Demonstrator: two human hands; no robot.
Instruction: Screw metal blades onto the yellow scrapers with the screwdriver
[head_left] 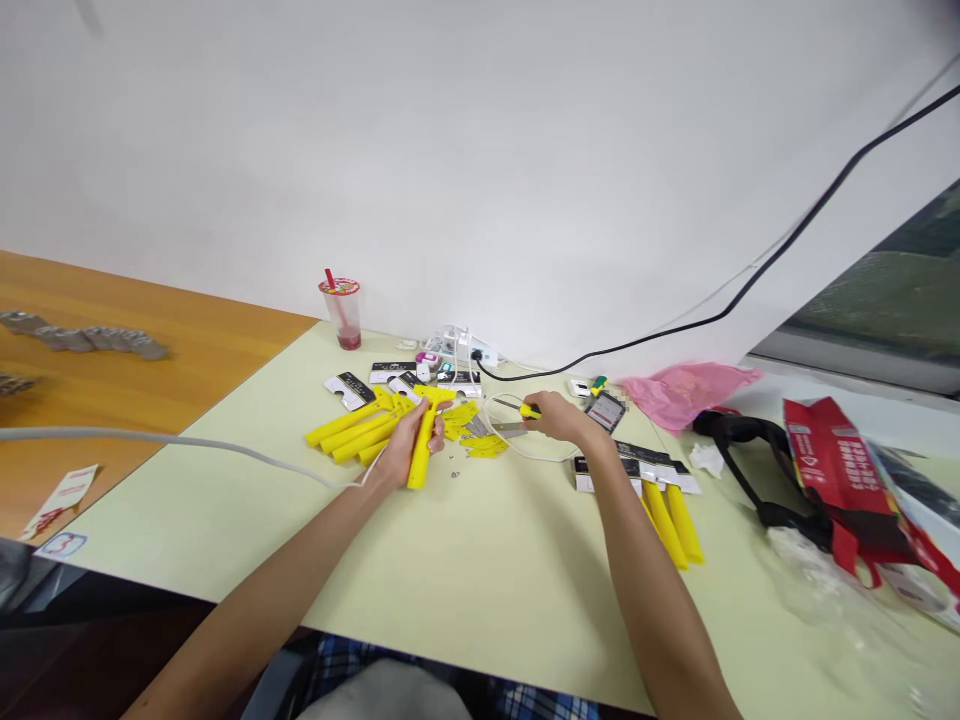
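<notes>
My left hand (405,447) is closed around a yellow T-shaped scraper handle (422,455), its crossbar pointing away from me. In my right hand (559,417) is a yellow-handled screwdriver (531,411), its thin shaft pointing left. Several more yellow scraper handles (360,435) lie in a pile left of my left hand. Between the hands are flat yellow pieces (486,446), grey metal blades (510,429) and a few small screws (454,474). A white cable (551,459) loops around near my right hand.
Finished-looking scrapers (679,525) with black-and-white cards lie right of my right forearm. At the back stand a drink cup (345,315) and a power strip (484,355). A pink plastic bag (682,390), red bag (840,465) and phone-like device (606,411) are to the right.
</notes>
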